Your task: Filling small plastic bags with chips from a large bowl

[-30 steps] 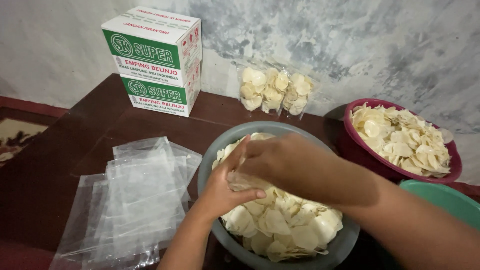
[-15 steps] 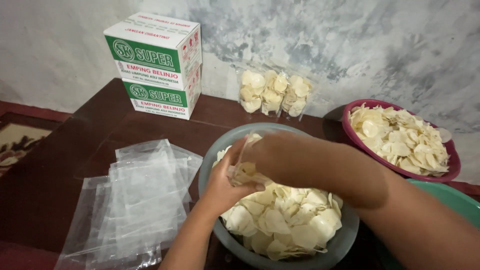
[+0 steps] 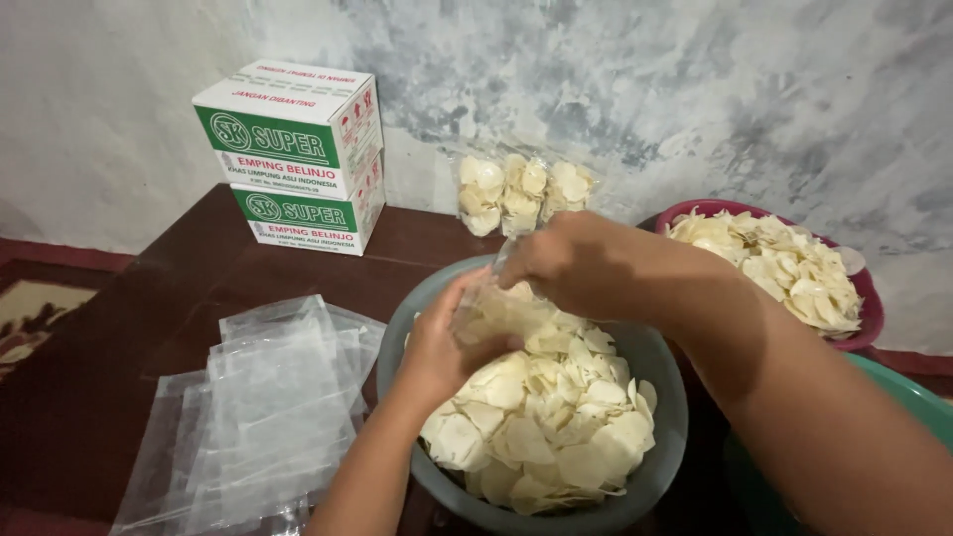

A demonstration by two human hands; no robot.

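Observation:
A grey basin (image 3: 660, 377) in front of me is heaped with pale round chips (image 3: 541, 427). Over its left side my left hand (image 3: 442, 342) cups a small clear plastic bag (image 3: 496, 310) partly filled with chips. My right hand (image 3: 566, 263) pinches the upper edge of the same bag, above the basin's far rim. The bag hangs between both hands, its lower part against my left palm.
A pile of empty clear bags (image 3: 263, 407) lies on the dark wooden table (image 3: 129, 328) to the left. Two stacked green-and-white cartons (image 3: 293, 154) and filled chip bags (image 3: 516, 189) stand against the wall. A maroon basin (image 3: 864, 318) of chips and a green basin (image 3: 908, 392) sit at right.
My right hand has come up out of the chips and now grips the bag's top edge. The bag has been lifted higher, and the view has shifted slightly.

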